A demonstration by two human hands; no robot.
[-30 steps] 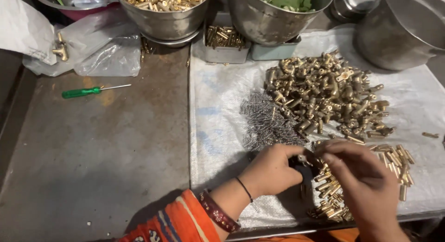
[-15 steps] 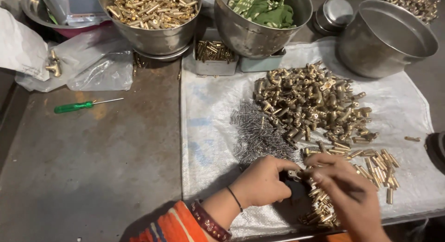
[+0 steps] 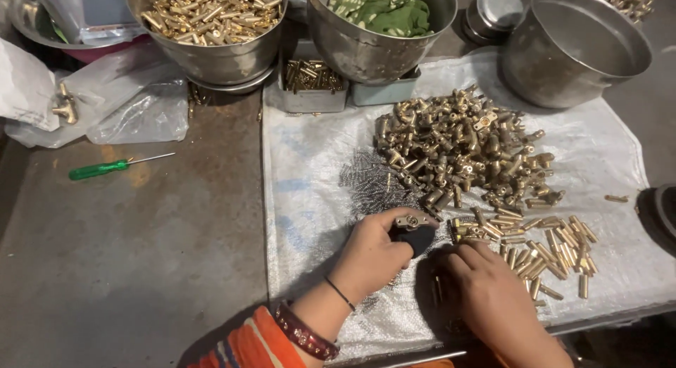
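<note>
The left hand [image 3: 373, 252] pinches a small brass fitting [image 3: 408, 221] near the metal counter's [image 3: 141, 255] front edge. The right hand [image 3: 486, 294] lies open, fingers down, on short brass pins [image 3: 542, 252] atop the white cloth [image 3: 310, 192].

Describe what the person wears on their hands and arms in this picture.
Both hands are bare, with no gloves or rings visible. The left hand has a thin dark thread at the wrist, then a broad dark red bangle beside an orange patterned sleeve. The right hand shows no bracelet.
</note>
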